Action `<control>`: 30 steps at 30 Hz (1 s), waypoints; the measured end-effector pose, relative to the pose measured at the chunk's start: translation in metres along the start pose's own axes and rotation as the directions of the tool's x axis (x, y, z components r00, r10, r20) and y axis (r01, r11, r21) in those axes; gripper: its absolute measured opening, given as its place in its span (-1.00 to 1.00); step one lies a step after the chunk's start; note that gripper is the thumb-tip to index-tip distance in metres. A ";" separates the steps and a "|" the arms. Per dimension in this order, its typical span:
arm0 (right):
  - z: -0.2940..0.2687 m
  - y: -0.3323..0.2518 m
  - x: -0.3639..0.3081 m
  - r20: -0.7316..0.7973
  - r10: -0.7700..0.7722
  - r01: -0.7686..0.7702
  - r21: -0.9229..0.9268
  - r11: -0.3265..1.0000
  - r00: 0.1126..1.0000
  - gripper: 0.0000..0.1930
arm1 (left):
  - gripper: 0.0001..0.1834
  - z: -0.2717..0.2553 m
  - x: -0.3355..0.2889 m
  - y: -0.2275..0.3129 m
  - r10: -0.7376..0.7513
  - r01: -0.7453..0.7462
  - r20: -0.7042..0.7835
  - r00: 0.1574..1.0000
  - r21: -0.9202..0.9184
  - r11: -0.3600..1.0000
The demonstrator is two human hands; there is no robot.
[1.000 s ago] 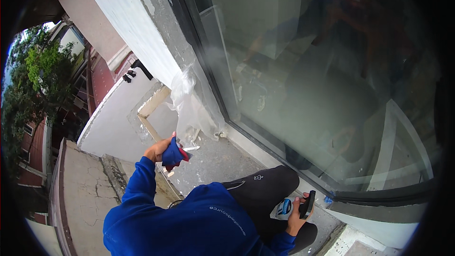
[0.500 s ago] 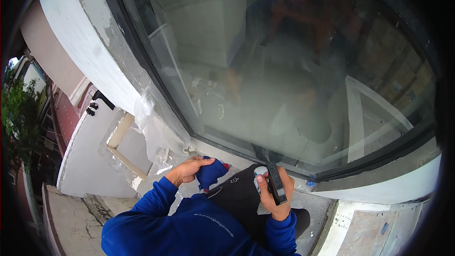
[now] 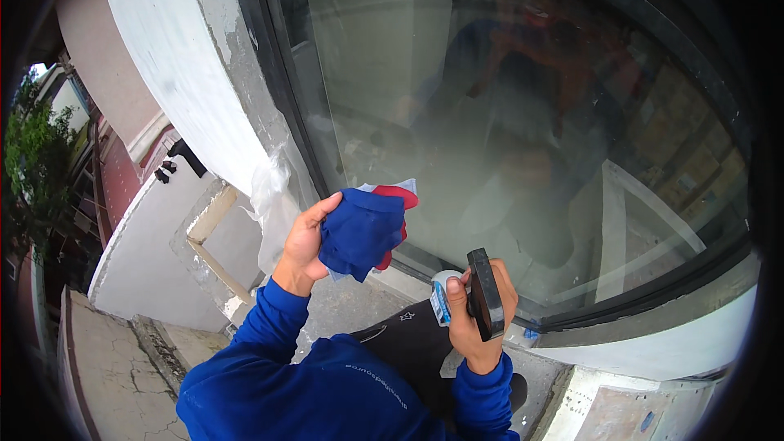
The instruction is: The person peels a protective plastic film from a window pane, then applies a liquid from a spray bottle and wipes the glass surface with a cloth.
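Observation:
My left hand (image 3: 306, 238) grips a folded blue cloth (image 3: 362, 233) in front of the lower window glass. Red and pale edges of fabric stick out on the cloth's far side. To the right, my right hand (image 3: 482, 322) is closed round a black bar-shaped thing (image 3: 487, 298); I cannot make out its exact kind. A small white-and-blue container (image 3: 442, 298) shows by the thumb of the same hand, partly hidden by the fingers. Both hands are in front of the large window (image 3: 457, 163) with its dark frame.
Clear plastic sheeting (image 3: 273, 204) hangs at the window's left corner. A white wall (image 3: 167, 41) runs up the left, with a low grey parapet (image 3: 155, 269) below it. Dark cloth items (image 3: 186, 155) lie on the parapet's edge. A ledge (image 3: 604, 408) stands at the lower right.
My left hand has lifted the blue cloth up toward the glass, and the cloth now shows more spread out. My right hand has risen slightly with its things. The view has shifted a little.

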State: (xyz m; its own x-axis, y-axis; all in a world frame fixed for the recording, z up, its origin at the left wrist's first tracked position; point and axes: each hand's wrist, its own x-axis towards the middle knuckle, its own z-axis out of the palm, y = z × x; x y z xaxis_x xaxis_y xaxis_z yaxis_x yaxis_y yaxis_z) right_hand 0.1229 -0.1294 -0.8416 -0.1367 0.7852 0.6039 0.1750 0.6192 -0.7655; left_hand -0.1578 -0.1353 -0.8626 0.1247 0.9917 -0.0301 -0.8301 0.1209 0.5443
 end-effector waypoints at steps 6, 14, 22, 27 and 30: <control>0.004 -0.009 0.002 -0.048 0.173 -0.168 0.092 0.982 0.984 -0.79 | -0.42 0.054 -0.001 0.006 0.564 -0.539 -0.049 0.824 0.240 0.808; 0.001 -0.040 0.027 -0.162 0.038 -0.019 0.122 0.992 0.986 -0.74 | -0.46 0.060 0.092 -0.027 0.781 -0.812 0.588 0.211 0.550 -0.195; -0.015 -0.073 0.058 -0.111 -0.065 0.064 -0.011 0.998 0.992 -0.74 | -0.47 0.093 0.112 0.026 0.170 -0.448 0.968 0.186 0.238 -0.862; -0.021 -0.052 0.060 -0.041 -0.069 0.068 -0.027 0.997 0.997 -0.73 | -0.38 0.130 0.131 0.143 0.693 -0.384 0.710 -0.127 0.609 -0.694; -0.011 -0.056 0.069 -0.116 -0.053 0.064 0.088 0.994 0.992 -0.70 | -0.34 0.121 0.131 0.088 0.683 -0.318 0.728 -0.066 0.633 -0.706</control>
State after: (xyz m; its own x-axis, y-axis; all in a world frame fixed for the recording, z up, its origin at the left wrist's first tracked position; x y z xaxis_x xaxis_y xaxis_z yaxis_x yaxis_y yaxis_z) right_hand 0.1141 -0.1100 -0.7552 -0.0322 0.7457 0.6655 0.0794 0.6656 -0.7421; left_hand -0.1491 0.0006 -0.7174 -0.1794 -0.0138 0.9837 0.8901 -0.4281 0.1563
